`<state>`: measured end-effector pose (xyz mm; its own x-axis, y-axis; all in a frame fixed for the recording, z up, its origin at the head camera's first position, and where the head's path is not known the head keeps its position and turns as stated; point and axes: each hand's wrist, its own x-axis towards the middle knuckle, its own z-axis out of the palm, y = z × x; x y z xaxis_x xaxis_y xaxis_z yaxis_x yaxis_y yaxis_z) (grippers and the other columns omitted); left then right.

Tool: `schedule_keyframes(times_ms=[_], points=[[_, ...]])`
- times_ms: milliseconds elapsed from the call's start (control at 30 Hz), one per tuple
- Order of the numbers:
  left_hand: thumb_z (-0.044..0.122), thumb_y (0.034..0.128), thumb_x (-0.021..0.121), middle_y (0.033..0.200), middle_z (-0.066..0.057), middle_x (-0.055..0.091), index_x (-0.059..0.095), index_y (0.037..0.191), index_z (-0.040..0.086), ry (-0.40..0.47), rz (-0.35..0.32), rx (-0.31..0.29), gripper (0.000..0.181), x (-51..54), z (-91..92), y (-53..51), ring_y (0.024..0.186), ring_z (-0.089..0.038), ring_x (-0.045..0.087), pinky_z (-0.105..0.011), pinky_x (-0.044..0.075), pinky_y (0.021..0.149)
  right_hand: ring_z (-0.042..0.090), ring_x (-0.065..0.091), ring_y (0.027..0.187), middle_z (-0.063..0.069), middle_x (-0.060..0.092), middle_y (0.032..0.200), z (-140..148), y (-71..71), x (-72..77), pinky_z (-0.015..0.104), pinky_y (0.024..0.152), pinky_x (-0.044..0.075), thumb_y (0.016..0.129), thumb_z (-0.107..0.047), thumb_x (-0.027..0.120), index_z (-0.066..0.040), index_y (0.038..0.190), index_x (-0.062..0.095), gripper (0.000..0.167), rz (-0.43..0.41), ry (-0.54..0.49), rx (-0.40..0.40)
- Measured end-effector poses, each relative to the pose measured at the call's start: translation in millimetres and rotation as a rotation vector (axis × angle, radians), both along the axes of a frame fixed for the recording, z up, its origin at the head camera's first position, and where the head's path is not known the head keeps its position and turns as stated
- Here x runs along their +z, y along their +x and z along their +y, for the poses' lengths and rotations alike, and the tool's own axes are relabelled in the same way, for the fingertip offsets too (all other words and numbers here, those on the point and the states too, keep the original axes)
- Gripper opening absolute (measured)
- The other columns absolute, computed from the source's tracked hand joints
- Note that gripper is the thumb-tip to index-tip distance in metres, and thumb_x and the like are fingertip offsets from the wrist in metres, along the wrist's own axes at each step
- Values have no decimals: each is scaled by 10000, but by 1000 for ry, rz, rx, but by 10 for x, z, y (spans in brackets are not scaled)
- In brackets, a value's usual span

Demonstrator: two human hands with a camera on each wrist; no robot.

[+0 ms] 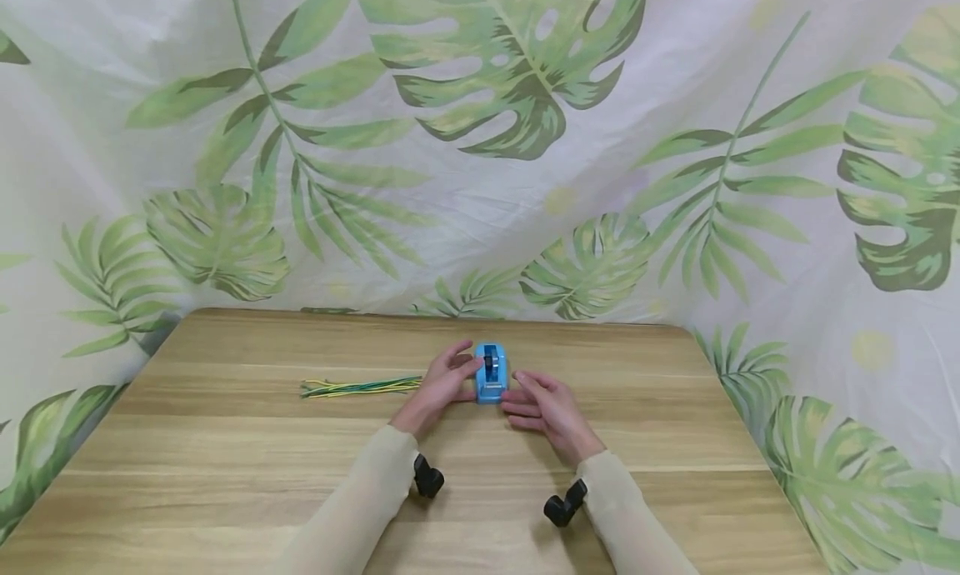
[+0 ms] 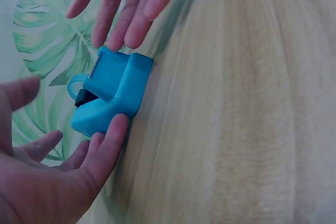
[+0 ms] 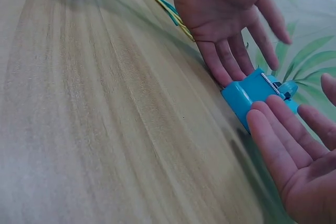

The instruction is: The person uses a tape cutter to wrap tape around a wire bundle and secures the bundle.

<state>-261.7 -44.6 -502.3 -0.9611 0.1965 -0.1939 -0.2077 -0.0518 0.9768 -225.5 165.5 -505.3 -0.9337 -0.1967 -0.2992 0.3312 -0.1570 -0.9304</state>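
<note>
A blue tape dispenser with a toothed cutting edge and a small clear roll stands on the wooden table, between both hands. My left hand is at its left side; in the left wrist view the fingertips touch the dispenser's side, fingers fairly straight. On the opposite side my right hand has its fingers extended, the tips at or very near the dispenser. From the right wrist view, the dispenser sits between the fingers of both hands, and neither hand wraps around it.
A bundle of yellow and green twist-tie-like strands lies on the table left of my left hand. Behind the table's far edge hangs a leaf-patterned cloth. Each wrist wears a small black camera mount.
</note>
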Motion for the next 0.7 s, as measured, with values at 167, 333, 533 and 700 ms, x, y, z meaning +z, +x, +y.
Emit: schedule_keyframes(times_ms=[167, 333, 533, 700], points=[[133, 997, 628, 1479, -254, 414, 376, 1539, 73, -75, 47, 14, 601, -40, 10, -34, 1244, -404, 525, -426, 592, 771, 375, 681, 1058, 258, 686, 1152, -57, -45, 0, 472, 843, 570, 1023, -334, 606, 19, 1441, 433, 574, -12, -4, 18], [23, 957, 643, 1439, -256, 460, 431, 1507, 54, -160, 103, 30, 590, -82, 22, -39, 1275, -403, 499, -408, 593, 753, 355, 703, 1006, 250, 702, 1109, -111, -84, -42, 470, 827, 576, 1024, -323, 607, 28, 1404, 465, 536, -30, 6, 48], [-49, 929, 646, 1412, -245, 478, 459, 1493, 51, -171, 129, 25, 603, -73, 43, -46, 1217, -383, 538, -416, 597, 706, 327, 716, 972, 228, 718, 1066, -137, -125, -59, 457, 812, 582, 1022, -325, 611, 42, 1384, 490, 529, -30, 33, 48], [-97, 909, 640, 1384, -246, 493, 475, 1480, 40, -193, 157, 26, 610, -66, 50, -44, 1136, -358, 574, -417, 596, 685, 314, 720, 960, 206, 728, 1037, -156, -153, -64, 447, 811, 584, 1021, -328, 612, 48, 1364, 503, 520, -42, 52, 58]])
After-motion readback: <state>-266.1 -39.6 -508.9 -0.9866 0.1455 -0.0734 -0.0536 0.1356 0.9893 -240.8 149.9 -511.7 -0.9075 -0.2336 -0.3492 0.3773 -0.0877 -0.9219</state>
